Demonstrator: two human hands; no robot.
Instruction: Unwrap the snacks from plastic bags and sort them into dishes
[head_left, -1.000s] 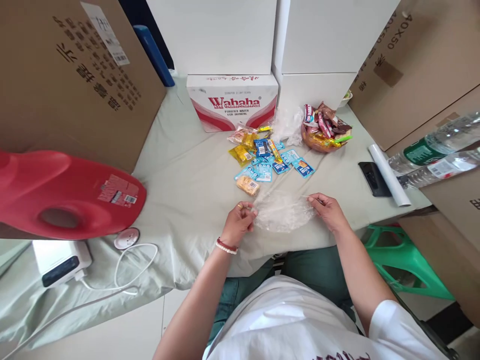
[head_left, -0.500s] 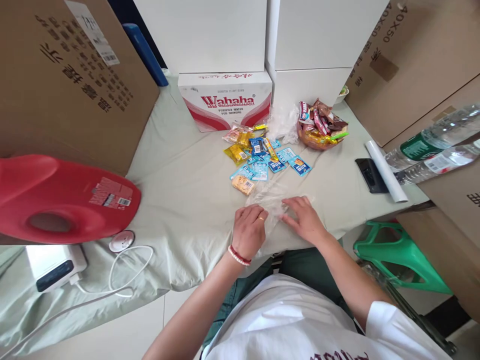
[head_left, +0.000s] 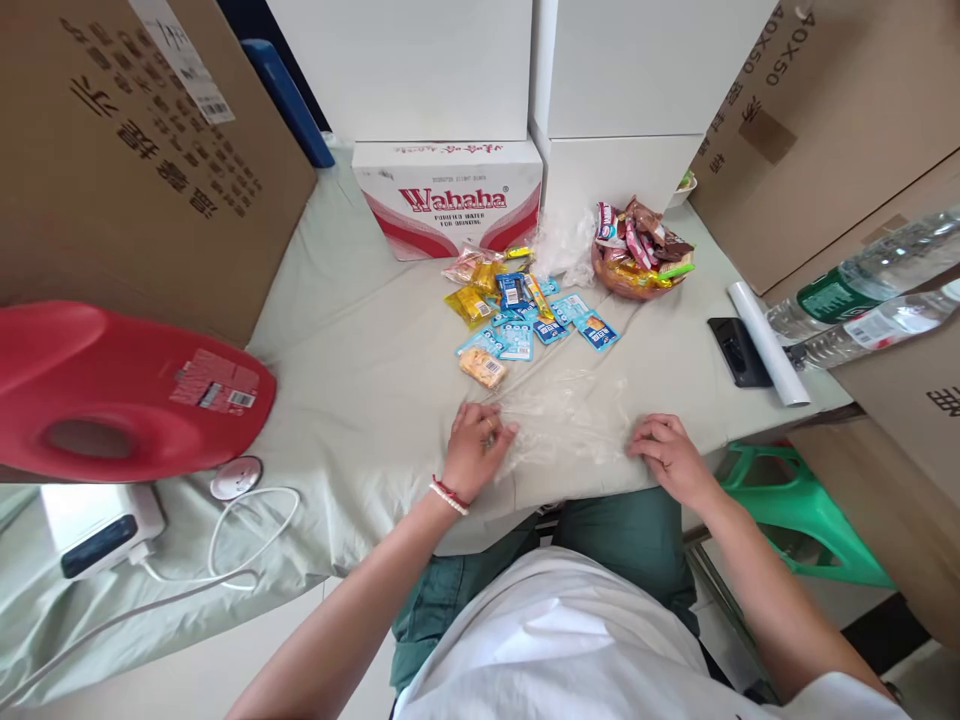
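A broad, pale green cloth (head_left: 337,350) is covering the work surface and sagging over its near edge. The bare left forearm (head_left: 352,590) is slanting up and rightward from the bottom of the view, while the bare right forearm (head_left: 780,580) is slanting up and leftward from the lower right, so the two are converging over the near edge of the cloth. A red and white cardboard carton (head_left: 450,200) is standing at the back.

A thin, clear, crumpled plastic bag (head_left: 566,420) is lying spread on the cloth, between the hands and close to the near edge. The left hand (head_left: 474,447) is resting at the bag's left end, its thumb side turning inward; the fingers are curling partway and the thumb is pointing toward the bag, standing a little apart from them. The right hand (head_left: 670,460) is hovering or resting at the bag's right end, knuckles up, its fingers bunching loosely and pointing leftward. Whether either hand is pinching the clear film cannot be told.

A yellowish rectangular wrapped snack (head_left: 483,368) is lying just beyond the left fingertips. A red and white beaded bracelet (head_left: 448,494) is circling the left wrist.
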